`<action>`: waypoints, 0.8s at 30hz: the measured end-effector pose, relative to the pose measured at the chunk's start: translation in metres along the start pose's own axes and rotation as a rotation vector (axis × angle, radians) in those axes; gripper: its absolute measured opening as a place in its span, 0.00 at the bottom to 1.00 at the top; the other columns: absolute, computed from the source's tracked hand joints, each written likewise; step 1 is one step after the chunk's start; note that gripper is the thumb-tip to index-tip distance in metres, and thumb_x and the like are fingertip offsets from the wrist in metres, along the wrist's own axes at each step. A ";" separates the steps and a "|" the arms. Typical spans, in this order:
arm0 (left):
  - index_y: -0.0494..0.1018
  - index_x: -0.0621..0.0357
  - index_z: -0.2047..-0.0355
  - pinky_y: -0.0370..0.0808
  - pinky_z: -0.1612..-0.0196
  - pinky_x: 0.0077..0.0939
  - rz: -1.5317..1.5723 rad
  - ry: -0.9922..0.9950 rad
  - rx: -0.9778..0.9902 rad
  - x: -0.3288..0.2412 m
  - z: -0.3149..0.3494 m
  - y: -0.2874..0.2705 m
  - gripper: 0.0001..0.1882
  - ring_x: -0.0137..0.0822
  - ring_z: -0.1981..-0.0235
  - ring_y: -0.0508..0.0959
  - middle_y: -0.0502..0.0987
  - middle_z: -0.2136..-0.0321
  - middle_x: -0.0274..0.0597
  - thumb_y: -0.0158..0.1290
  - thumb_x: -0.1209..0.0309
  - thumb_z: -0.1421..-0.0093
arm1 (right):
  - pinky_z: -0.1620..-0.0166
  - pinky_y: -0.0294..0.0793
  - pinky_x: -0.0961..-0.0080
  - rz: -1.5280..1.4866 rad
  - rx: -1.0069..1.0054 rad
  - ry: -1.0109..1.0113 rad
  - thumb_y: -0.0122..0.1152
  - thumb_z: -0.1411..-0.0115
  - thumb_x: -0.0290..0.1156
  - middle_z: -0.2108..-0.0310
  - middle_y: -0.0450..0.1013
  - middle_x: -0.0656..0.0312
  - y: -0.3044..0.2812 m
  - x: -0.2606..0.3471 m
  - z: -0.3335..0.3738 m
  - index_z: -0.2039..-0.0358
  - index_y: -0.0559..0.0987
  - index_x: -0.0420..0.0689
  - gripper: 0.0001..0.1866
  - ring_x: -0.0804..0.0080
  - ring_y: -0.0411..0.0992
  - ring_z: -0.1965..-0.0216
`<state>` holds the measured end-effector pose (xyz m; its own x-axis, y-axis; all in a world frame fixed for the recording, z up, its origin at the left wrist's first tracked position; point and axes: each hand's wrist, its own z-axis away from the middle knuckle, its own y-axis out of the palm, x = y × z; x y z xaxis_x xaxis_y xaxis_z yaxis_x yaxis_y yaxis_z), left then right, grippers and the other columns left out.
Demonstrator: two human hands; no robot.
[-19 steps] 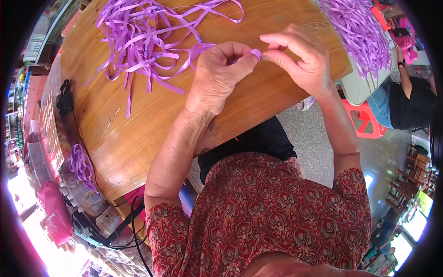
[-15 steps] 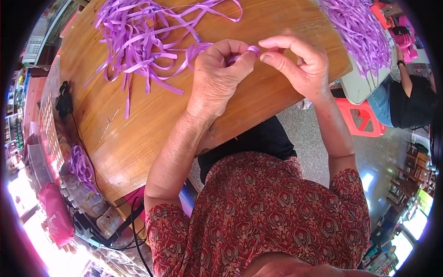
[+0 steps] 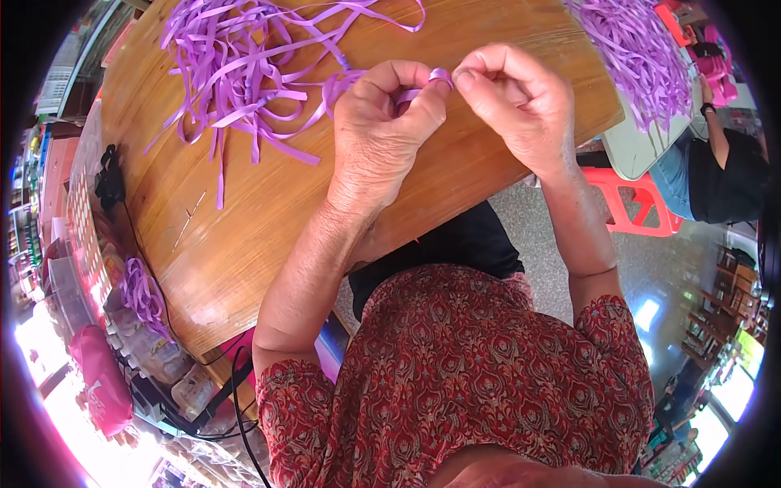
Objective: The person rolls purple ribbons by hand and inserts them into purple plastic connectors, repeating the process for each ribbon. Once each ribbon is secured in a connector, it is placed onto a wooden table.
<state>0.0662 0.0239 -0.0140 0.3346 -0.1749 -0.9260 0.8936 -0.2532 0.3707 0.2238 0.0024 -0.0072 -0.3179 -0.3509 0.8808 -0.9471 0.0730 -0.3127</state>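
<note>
Between two hands' fingers (image 3: 439, 91): one purple ribbon (image 3: 440, 76).

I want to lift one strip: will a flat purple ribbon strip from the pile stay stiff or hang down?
The flat purple ribbon strips lie curled and looped on the round wooden table, so one probably droops. Thin and narrow, it likely weighs very little.
</note>
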 end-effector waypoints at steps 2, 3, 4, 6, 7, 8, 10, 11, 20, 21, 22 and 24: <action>0.72 0.64 0.67 0.65 0.72 0.07 -0.014 0.011 -0.002 0.000 0.000 -0.001 0.05 0.14 0.75 0.66 0.71 0.74 0.25 0.56 0.78 0.44 | 0.64 0.68 0.87 -0.163 -0.060 0.027 0.58 0.43 0.17 0.68 0.73 0.65 0.002 0.008 0.000 0.65 0.76 0.35 0.05 0.83 0.69 0.67; 0.72 0.64 0.67 0.65 0.72 0.07 -0.027 0.024 -0.001 0.000 0.000 -0.001 0.05 0.14 0.75 0.66 0.71 0.74 0.25 0.55 0.79 0.44 | 0.64 0.68 0.87 -0.165 -0.060 0.028 0.58 0.43 0.17 0.68 0.73 0.65 0.002 0.008 -0.001 0.65 0.76 0.35 0.05 0.83 0.69 0.67; 0.72 0.64 0.67 0.65 0.72 0.07 -0.027 0.022 0.001 0.001 0.001 -0.001 0.05 0.14 0.75 0.66 0.71 0.74 0.25 0.55 0.79 0.44 | 0.63 0.68 0.87 -0.127 -0.030 0.013 0.57 0.43 0.18 0.68 0.73 0.65 0.001 0.007 -0.001 0.65 0.76 0.35 0.05 0.83 0.69 0.66; 0.72 0.64 0.67 0.65 0.72 0.07 -0.064 0.092 0.024 0.003 0.001 -0.002 0.05 0.13 0.75 0.66 0.71 0.74 0.26 0.55 0.79 0.44 | 0.62 0.68 0.87 -0.087 -0.003 -0.001 0.57 0.42 0.18 0.69 0.73 0.65 -0.001 0.005 -0.002 0.64 0.76 0.35 0.05 0.83 0.69 0.65; 0.72 0.64 0.67 0.65 0.72 0.07 -0.064 0.090 0.024 0.004 0.001 -0.002 0.05 0.13 0.75 0.66 0.71 0.74 0.26 0.55 0.79 0.44 | 0.63 0.68 0.87 -0.041 0.033 -0.037 0.57 0.42 0.18 0.69 0.73 0.65 -0.002 0.003 -0.002 0.64 0.76 0.35 0.05 0.83 0.69 0.65; 0.72 0.64 0.67 0.65 0.72 0.07 -0.060 0.090 0.015 0.004 0.001 -0.001 0.05 0.14 0.75 0.66 0.71 0.74 0.26 0.55 0.79 0.44 | 0.63 0.67 0.86 0.004 0.068 -0.074 0.57 0.43 0.18 0.69 0.73 0.65 -0.002 0.001 -0.002 0.64 0.76 0.35 0.06 0.84 0.68 0.65; 0.72 0.64 0.67 0.65 0.72 0.07 -0.056 0.089 0.006 0.003 0.002 0.000 0.05 0.14 0.75 0.66 0.71 0.73 0.27 0.55 0.79 0.44 | 0.64 0.66 0.86 -0.048 0.056 0.028 0.57 0.43 0.18 0.69 0.73 0.65 -0.002 0.006 -0.002 0.64 0.76 0.35 0.06 0.84 0.68 0.66; 0.72 0.64 0.66 0.66 0.71 0.07 -0.037 0.080 0.015 0.003 0.003 0.000 0.05 0.14 0.74 0.67 0.71 0.72 0.27 0.55 0.79 0.43 | 0.65 0.66 0.86 -0.100 0.044 0.128 0.58 0.43 0.19 0.69 0.73 0.65 -0.001 0.008 -0.002 0.64 0.76 0.35 0.06 0.84 0.67 0.67; 0.74 0.63 0.63 0.67 0.69 0.15 0.363 -0.008 0.180 0.009 -0.002 -0.011 0.07 0.20 0.72 0.69 0.76 0.70 0.32 0.56 0.78 0.43 | 0.66 0.63 0.85 -0.850 0.081 0.391 0.56 0.42 0.26 0.73 0.70 0.68 0.000 -0.011 -0.004 0.66 0.76 0.36 0.06 0.84 0.64 0.70; 0.74 0.63 0.63 0.66 0.71 0.16 0.437 -0.013 0.228 0.009 -0.003 -0.013 0.07 0.21 0.73 0.69 0.76 0.69 0.34 0.56 0.78 0.43 | 0.66 0.63 0.85 -0.849 0.082 0.391 0.56 0.42 0.26 0.73 0.70 0.68 0.000 -0.007 -0.004 0.66 0.76 0.36 0.06 0.84 0.64 0.70; 0.74 0.63 0.63 0.66 0.71 0.16 0.436 -0.013 0.227 0.010 -0.003 -0.013 0.07 0.21 0.73 0.69 0.76 0.69 0.34 0.56 0.78 0.43 | 0.65 0.63 0.85 -0.643 0.063 0.332 0.56 0.41 0.25 0.72 0.70 0.67 0.000 0.001 -0.005 0.65 0.75 0.36 0.06 0.84 0.64 0.70; 0.74 0.62 0.63 0.64 0.72 0.16 0.459 -0.015 0.202 0.010 -0.004 -0.014 0.07 0.22 0.74 0.69 0.77 0.69 0.34 0.56 0.78 0.43 | 0.65 0.63 0.86 -0.438 0.045 0.272 0.56 0.41 0.23 0.72 0.70 0.67 0.003 0.005 -0.006 0.65 0.75 0.36 0.05 0.84 0.64 0.70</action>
<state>0.0582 0.0294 -0.0289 0.6739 -0.3248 -0.6636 0.5787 -0.3262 0.7474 0.2187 0.0066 -0.0015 0.1022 -0.0837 0.9912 -0.9930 -0.0685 0.0966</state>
